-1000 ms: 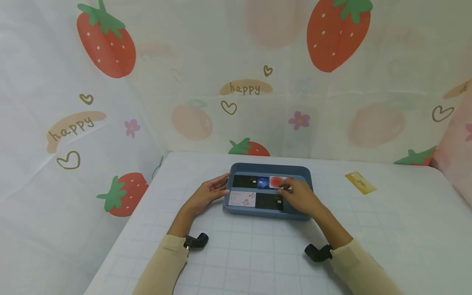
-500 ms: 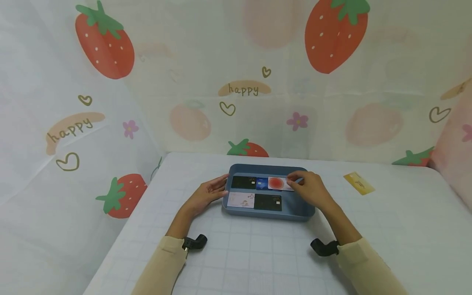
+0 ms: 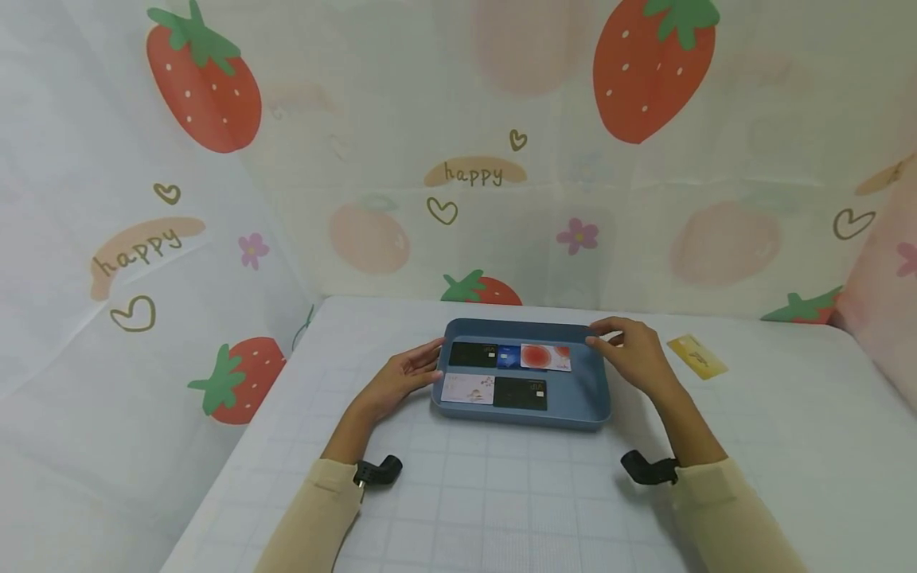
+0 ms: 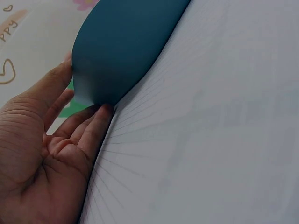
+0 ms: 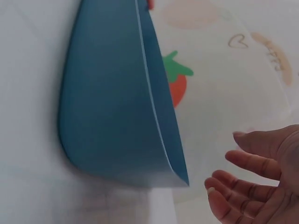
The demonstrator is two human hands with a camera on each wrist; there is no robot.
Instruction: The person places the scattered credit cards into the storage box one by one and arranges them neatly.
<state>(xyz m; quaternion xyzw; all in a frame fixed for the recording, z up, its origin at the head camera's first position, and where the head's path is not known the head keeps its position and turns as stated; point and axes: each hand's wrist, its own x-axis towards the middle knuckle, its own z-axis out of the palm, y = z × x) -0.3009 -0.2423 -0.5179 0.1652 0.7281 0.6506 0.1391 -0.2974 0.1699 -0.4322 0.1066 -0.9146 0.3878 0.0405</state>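
Note:
A blue tray (image 3: 523,421) lies on the table with cards in two rows. Its back row has a black card (image 3: 473,354), a blue card (image 3: 508,356) and a white card with a red circle (image 3: 546,357), which overlaps the blue one. In front are a pale patterned card (image 3: 468,388) and a black VIP card (image 3: 520,393). My left hand (image 3: 398,383) touches the tray's left end with extended fingers, also seen against the wall in the left wrist view. Beside the tray's right end, my right hand (image 3: 634,354) holds nothing, its fingers loosely bent.
A gold card (image 3: 697,356) lies on the white table to the right of the tray. Behind the table hangs a curtain (image 3: 501,231) printed with strawberries. Each wrist wears a black camera mount, the right one (image 3: 648,468) low over the table.
My right hand has released the white card with the red circle and moved right, off the tray's inside to its right rim. My left hand has stayed at the left end.

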